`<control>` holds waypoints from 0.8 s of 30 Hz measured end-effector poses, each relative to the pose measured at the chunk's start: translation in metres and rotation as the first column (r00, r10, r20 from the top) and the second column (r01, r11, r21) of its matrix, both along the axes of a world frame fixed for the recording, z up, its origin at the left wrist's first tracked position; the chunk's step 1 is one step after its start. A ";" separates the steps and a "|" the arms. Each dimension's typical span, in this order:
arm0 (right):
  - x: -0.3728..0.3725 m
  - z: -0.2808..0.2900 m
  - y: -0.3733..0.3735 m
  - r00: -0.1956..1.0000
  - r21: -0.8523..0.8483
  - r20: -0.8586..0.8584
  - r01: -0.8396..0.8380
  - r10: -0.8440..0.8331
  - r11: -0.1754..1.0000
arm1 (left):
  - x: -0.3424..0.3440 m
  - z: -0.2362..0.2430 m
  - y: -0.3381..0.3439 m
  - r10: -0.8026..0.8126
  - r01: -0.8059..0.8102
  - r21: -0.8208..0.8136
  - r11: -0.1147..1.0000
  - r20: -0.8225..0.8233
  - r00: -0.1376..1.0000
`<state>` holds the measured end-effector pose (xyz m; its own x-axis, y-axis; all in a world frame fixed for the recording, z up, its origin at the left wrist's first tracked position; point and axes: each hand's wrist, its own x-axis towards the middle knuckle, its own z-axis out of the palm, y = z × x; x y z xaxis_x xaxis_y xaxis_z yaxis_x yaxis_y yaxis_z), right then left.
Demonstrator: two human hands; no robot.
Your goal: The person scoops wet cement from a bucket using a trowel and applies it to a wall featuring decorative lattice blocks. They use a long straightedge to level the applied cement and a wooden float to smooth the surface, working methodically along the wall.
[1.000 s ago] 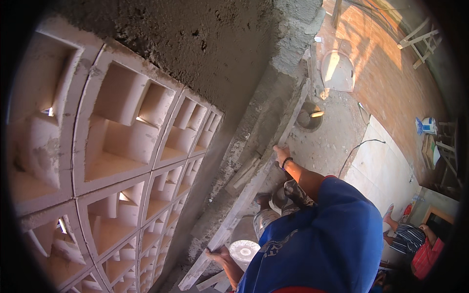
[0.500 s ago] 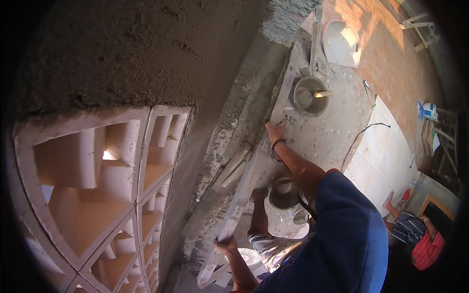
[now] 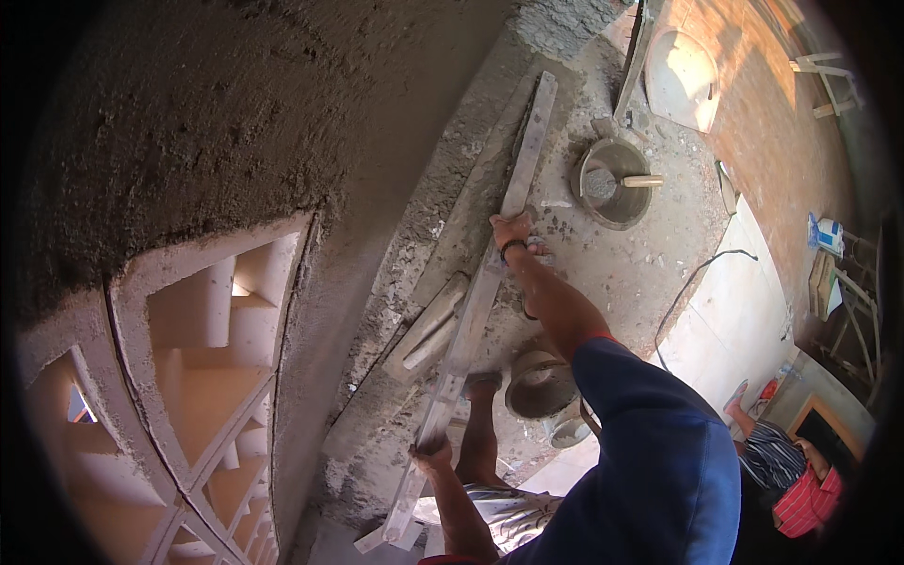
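A long pale, cement-stained wooden board (image 3: 527, 141) runs diagonally beside the grey plastered wall (image 3: 235, 113). My right hand (image 3: 511, 229), with a dark band at its wrist, grips it above the middle. My left hand (image 3: 431, 454) holds it nearer the lower end. Shorter wooden pieces (image 3: 433, 330) lie left of the board on a rough concrete edge. A bucket (image 3: 629, 207) with a wooden-handled tool (image 3: 642, 181) stands right of the board's upper part. A second bucket (image 3: 527, 386) is beside my right forearm, lower down.
Pale breeze blocks (image 3: 217, 405) fill the wall's lower left. A pale rounded panel (image 3: 678, 80), white tiles (image 3: 725, 301), a black cable (image 3: 697, 278) and wooden stands (image 3: 847, 311) are at right. Another person (image 3: 805, 499) in red and striped clothing is at the lower right.
Both hands have moved up the picture with the board, the right one also leftward toward the wall. The view has shifted, showing fewer breeze blocks and more plaster.
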<state>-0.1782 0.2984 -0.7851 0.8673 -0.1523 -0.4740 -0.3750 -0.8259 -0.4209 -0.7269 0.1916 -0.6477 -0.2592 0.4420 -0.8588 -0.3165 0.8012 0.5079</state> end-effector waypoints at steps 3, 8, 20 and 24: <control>-0.010 0.046 -0.012 0.983 0.214 -0.174 0.087 -0.050 0.973 | -0.040 0.012 -0.030 -0.518 0.899 -0.059 0.434 -0.833 0.195; -0.011 0.096 -0.022 0.988 0.359 -0.154 0.085 -0.031 0.929 | 0.015 0.075 -0.009 0.064 -0.038 0.296 0.955 -0.078 0.995; 0.107 0.062 -0.133 0.872 -0.163 -0.086 -0.490 0.482 0.857 | 0.076 0.136 0.017 -0.063 0.132 0.214 0.968 -0.301 0.951; 0.210 0.035 -0.201 0.636 -0.684 0.092 -0.519 0.766 0.513 | 0.051 0.119 0.030 0.240 -0.055 0.369 0.928 -0.478 0.845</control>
